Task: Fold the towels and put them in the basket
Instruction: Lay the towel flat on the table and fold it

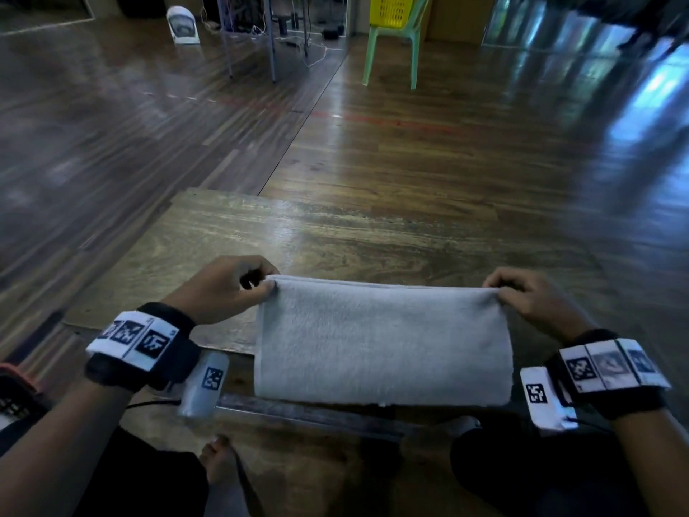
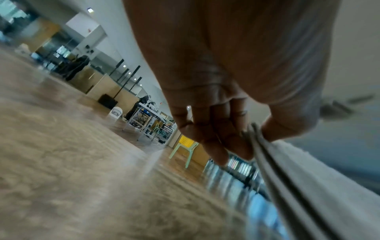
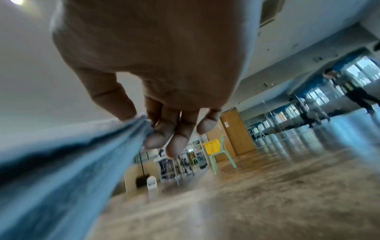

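A grey towel [image 1: 380,341], folded into a wide rectangle, hangs in the air in front of me above a low wooden board [image 1: 223,233]. My left hand [image 1: 266,287] pinches its top left corner, and in the left wrist view the layered towel edge [image 2: 267,149] runs out from between thumb and fingers [image 2: 218,142]. My right hand [image 1: 497,289] pinches the top right corner; the right wrist view shows the bunched towel [image 3: 82,154] held between thumb and fingers [image 3: 152,139]. A yellow basket [image 1: 393,9] sits on a green chair far across the room.
The green plastic chair [image 1: 391,50] stands at the far side of the wooden floor, near a metal-legged table [image 1: 268,35] and a white fan [image 1: 181,25]. A dark crate edge [image 1: 15,393] shows at my lower left. People stand far off to the right [image 3: 357,92].
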`<state>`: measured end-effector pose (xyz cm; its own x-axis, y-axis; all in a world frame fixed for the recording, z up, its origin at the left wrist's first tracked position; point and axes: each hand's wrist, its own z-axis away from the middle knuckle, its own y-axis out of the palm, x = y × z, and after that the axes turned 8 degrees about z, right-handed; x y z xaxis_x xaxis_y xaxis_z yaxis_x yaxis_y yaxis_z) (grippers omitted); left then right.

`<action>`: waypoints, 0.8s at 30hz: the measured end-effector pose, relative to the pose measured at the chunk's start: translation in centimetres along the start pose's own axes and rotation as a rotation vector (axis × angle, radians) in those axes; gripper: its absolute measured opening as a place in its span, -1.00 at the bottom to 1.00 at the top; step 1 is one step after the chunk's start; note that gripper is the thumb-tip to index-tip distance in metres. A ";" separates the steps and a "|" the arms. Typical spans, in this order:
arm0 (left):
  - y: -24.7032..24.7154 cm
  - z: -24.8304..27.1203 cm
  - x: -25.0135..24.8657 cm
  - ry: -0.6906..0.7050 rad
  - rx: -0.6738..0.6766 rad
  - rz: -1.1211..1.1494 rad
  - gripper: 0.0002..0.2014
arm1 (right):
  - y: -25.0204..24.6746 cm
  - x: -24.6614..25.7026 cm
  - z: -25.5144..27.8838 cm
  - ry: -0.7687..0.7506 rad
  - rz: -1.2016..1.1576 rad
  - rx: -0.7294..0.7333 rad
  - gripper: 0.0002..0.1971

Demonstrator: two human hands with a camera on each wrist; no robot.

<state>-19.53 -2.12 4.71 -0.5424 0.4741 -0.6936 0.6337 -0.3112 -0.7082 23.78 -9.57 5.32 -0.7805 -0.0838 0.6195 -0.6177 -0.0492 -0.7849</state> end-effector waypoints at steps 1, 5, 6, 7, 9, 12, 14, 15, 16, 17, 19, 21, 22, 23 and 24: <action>0.5 -0.6 0.6 -0.048 0.067 -0.068 -0.78 | 0.4 -0.5 -0.7 0.035 0.090 0.049 -0.84; 3.2 -3.0 3.2 -0.159 0.207 -0.257 -0.82 | 2.9 -2.3 -3.5 0.130 0.342 0.165 -0.83; 3.7 -3.5 3.7 -0.187 0.211 -0.288 -0.81 | 3.4 -2.5 -4.0 0.157 0.354 0.166 -0.87; 4.1 -4.0 4.0 -0.214 0.207 -0.323 -0.80 | 3.8 -2.7 -4.4 0.185 0.366 0.154 -0.90; 4.9 -4.9 4.3 -0.265 0.186 -0.383 -0.79 | 4.4 -2.8 -5.1 0.224 0.428 0.131 -0.89; 6.0 -5.9 4.4 -0.298 0.177 -0.470 -0.79 | 4.9 -3.2 -6.2 0.266 0.503 0.151 -0.85; 6.7 -6.4 4.5 -0.295 0.187 -0.518 -0.77 | 5.3 -3.6 -6.8 0.271 0.550 0.196 -0.84; 7.1 -6.6 4.6 -0.288 0.187 -0.529 -0.73 | 5.5 -3.8 -7.0 0.265 0.571 0.219 -0.83; 7.3 -6.8 4.6 -0.274 0.182 -0.528 -0.69 | 5.6 -3.7 -7.1 0.260 0.580 0.238 -0.81; 7.4 -6.9 4.6 -0.253 0.178 -0.513 -0.67 | 5.7 -3.8 -7.3 0.250 0.577 0.250 -0.81; 7.6 -7.2 4.4 -0.195 0.196 -0.472 -0.69 | 5.9 -3.6 -7.5 0.230 0.554 0.261 -0.85; 7.7 -7.4 4.1 -0.153 0.220 -0.448 -0.76 | 6.0 -3.4 -7.6 0.211 0.560 0.262 -0.89; 7.8 -7.4 4.1 -0.149 0.218 -0.441 -0.78 | 5.9 -3.3 -7.5 0.215 0.569 0.257 -0.91; 7.9 -7.4 4.1 -0.152 0.208 -0.435 -0.80 | 5.9 -3.1 -7.5 0.222 0.572 0.245 -0.93; 7.9 -7.5 4.2 -0.157 0.195 -0.430 -0.82 | 5.8 -3.1 -7.4 0.234 0.564 0.233 -0.93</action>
<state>-12.65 3.53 -2.84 -0.8180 0.4684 -0.3338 0.2273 -0.2699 -0.9357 21.84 -2.23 -1.06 -0.9953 0.0578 0.0776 -0.0907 -0.2776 -0.9564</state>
